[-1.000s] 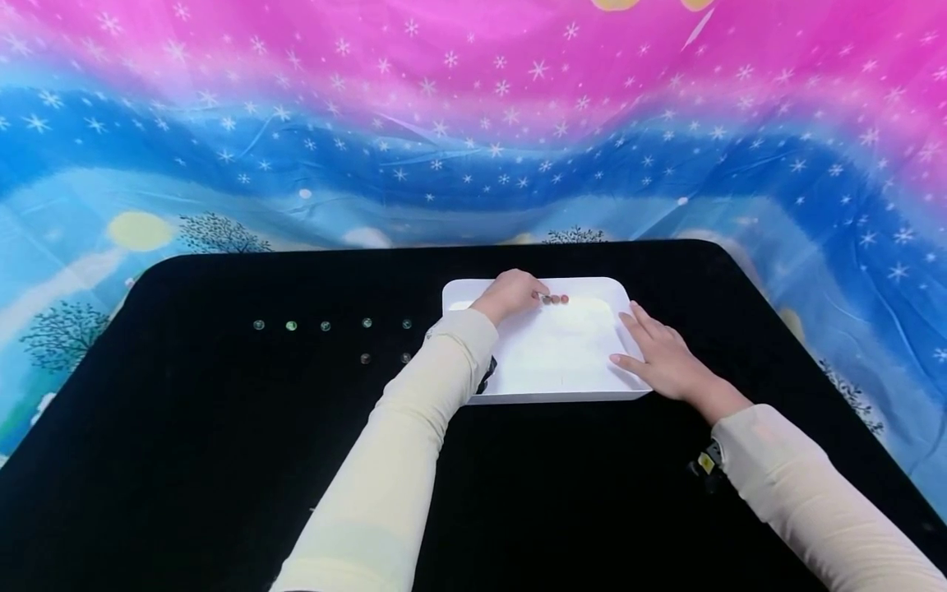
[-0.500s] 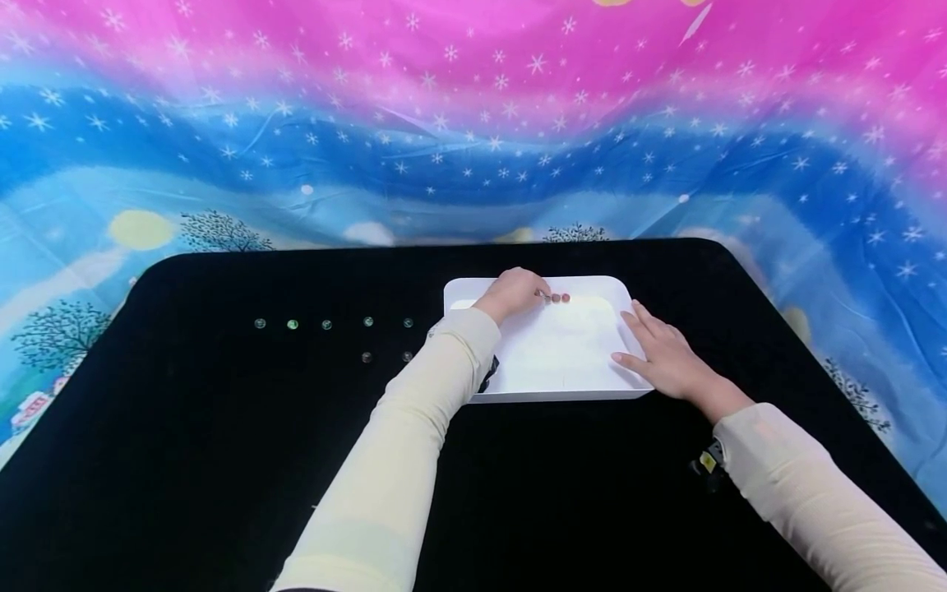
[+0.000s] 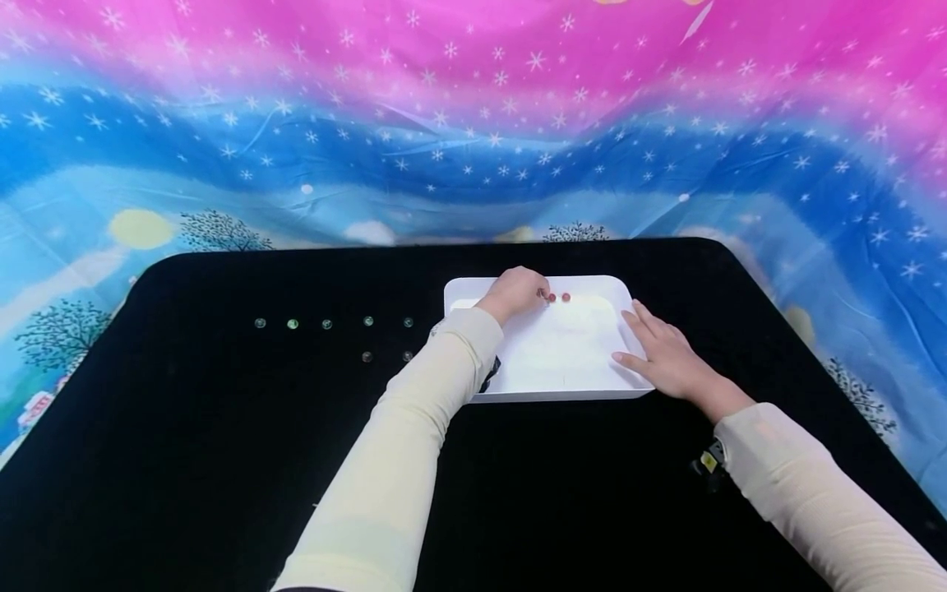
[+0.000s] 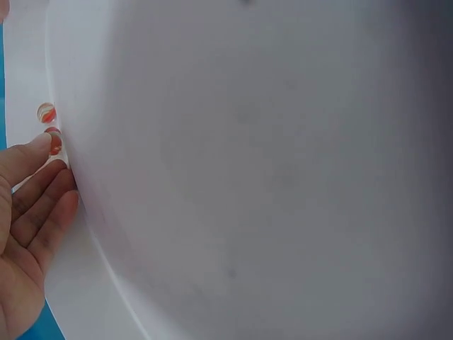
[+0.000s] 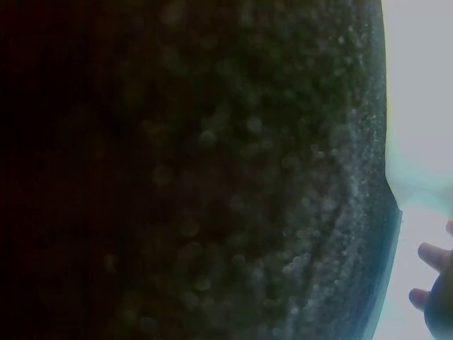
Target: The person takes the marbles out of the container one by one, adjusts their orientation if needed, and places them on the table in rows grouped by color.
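Observation:
In the head view my left hand (image 3: 516, 293) reaches into a white tray (image 3: 570, 353) at its far wall. Its thumb and fingers pinch an orange-red glass marble (image 4: 55, 146), seen in the left wrist view partly covered by the thumb tip. Close by lie a swirled red-and-clear marble (image 4: 46, 112) and, partly hidden, another reddish one. From above, two red marbles (image 3: 565, 297) show just right of the fingertips. My right hand (image 3: 666, 358) rests with extended fingers on the tray's right side wall; in the right wrist view only some fingertips (image 5: 433, 256) appear.
Left of the tray, several greenish clear marbles (image 3: 327, 324) lie in a row on the black tablecloth (image 3: 185, 436). A shorter row of marbles (image 3: 367, 357) sits nearer, partly behind the left sleeve (image 3: 414, 427). A snowflake-patterned cloth (image 3: 459, 148) hangs behind the table.
A gap has opened between the two red marbles visible beside the left fingertips, which stood close together before. The left hand shifts very slightly; the right hand stays on the tray.

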`<state>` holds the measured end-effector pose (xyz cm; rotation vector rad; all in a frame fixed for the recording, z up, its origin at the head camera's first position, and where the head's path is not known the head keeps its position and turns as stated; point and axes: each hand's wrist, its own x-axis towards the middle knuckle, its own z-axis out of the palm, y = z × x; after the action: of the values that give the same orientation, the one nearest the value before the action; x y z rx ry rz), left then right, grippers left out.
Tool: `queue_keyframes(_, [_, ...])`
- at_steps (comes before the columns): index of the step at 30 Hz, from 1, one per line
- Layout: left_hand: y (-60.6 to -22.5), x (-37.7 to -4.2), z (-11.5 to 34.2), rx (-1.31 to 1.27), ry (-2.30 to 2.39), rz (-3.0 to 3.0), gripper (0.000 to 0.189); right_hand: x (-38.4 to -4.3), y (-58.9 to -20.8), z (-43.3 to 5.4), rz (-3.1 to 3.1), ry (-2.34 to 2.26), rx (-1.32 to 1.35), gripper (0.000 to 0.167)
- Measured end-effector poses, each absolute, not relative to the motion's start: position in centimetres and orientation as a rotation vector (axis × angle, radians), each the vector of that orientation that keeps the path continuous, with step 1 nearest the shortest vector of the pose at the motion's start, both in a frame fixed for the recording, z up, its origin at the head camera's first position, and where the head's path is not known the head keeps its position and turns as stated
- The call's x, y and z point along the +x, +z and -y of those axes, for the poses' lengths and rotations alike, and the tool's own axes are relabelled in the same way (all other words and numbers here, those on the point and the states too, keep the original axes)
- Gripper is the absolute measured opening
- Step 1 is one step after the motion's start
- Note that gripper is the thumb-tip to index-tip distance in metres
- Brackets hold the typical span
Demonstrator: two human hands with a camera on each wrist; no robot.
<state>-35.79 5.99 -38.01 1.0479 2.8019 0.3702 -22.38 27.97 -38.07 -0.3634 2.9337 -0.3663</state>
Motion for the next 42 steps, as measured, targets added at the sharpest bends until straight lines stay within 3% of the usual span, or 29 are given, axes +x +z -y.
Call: queue_keyframes(42, [-38.0,-36.1,-5.4,1.071,0.363,-2.787,0.008,-22.7,-38.2,-27.4,-2.931,-0.386,-0.329,0.079])
